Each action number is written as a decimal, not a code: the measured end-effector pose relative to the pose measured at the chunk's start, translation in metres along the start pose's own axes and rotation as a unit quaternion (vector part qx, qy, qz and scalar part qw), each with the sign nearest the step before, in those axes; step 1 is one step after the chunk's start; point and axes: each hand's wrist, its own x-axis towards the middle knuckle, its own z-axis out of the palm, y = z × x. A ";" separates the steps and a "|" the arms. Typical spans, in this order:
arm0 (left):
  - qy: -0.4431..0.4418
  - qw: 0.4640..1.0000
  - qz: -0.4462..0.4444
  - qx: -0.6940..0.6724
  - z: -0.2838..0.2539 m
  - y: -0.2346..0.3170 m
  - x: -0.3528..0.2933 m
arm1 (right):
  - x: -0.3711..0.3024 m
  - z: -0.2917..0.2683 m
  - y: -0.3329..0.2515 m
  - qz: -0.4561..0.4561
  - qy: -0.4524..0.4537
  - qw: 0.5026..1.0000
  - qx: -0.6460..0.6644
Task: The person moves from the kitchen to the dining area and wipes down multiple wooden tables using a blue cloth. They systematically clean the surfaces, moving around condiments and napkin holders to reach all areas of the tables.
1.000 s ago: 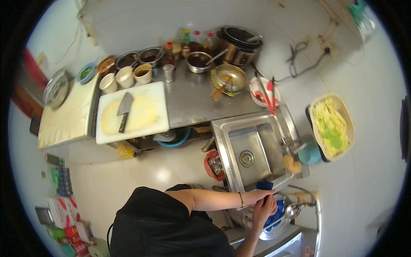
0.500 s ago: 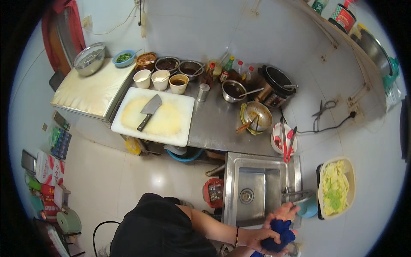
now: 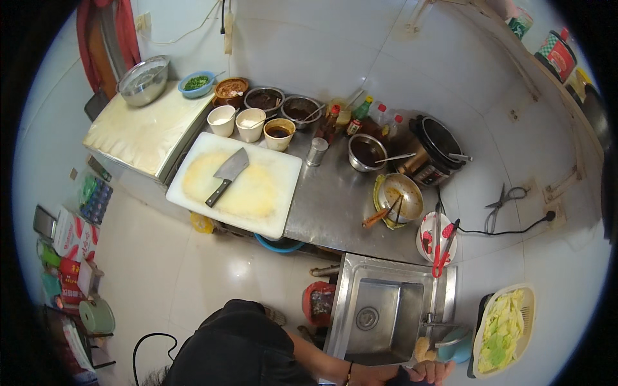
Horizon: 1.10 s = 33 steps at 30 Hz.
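Note:
My left forearm, with a dark band at the wrist, reaches right along the bottom edge. My left hand [image 3: 381,374] grips a dark blue cloth [image 3: 404,376], mostly cut off by the frame. Bent fingers show just past the cloth, seemingly my right hand [image 3: 430,371] closed against it; the rest of that hand is out of sight. Both hands are at the near side of the steel sink [image 3: 399,283]. Close by, a tan sponge-like thing [image 3: 423,349] and a light blue container [image 3: 456,348] sit near the tap [image 3: 441,321].
A cleaver [image 3: 230,174] lies on the white cutting board [image 3: 270,215]. Sauce bowls, bottles and a pressure cooker [image 3: 441,138] line the back counter. Red tongs [image 3: 443,254] rest on a bowl. Right of the sink stands a basket [image 3: 529,321] of cut cabbage. A red bin [image 3: 309,302] is below.
My hands and the blue cloth have moved down toward the bottom edge, mostly out of view. The view has shifted slightly, and the sponge-like thing by the tap now shows.

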 end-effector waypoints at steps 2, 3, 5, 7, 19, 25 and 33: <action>-0.004 0.999 -0.032 0.023 0.005 0.013 -0.002 | 0.007 -0.003 0.001 0.023 0.016 1.000 -0.013; -0.007 0.998 -0.046 0.042 0.007 0.021 -0.003 | 0.011 -0.008 0.002 0.046 0.023 0.999 -0.019; -0.009 0.992 -0.078 0.102 0.009 0.043 -0.003 | 0.018 -0.022 0.000 0.101 0.041 0.993 -0.037; 0.003 0.975 -0.115 0.188 0.009 0.069 0.000 | 0.032 -0.033 0.000 0.162 0.053 0.982 -0.076; 0.463 0.538 0.151 0.688 -0.015 0.138 -0.002 | 0.108 -0.115 0.053 0.203 0.114 0.869 -0.437; 0.444 0.351 0.206 0.798 0.004 0.128 -0.014 | 0.108 -0.150 0.067 0.117 0.229 0.869 -0.423; 0.403 0.138 0.106 0.898 -0.004 0.142 -0.036 | 0.096 -0.196 0.089 0.088 0.424 0.851 -0.297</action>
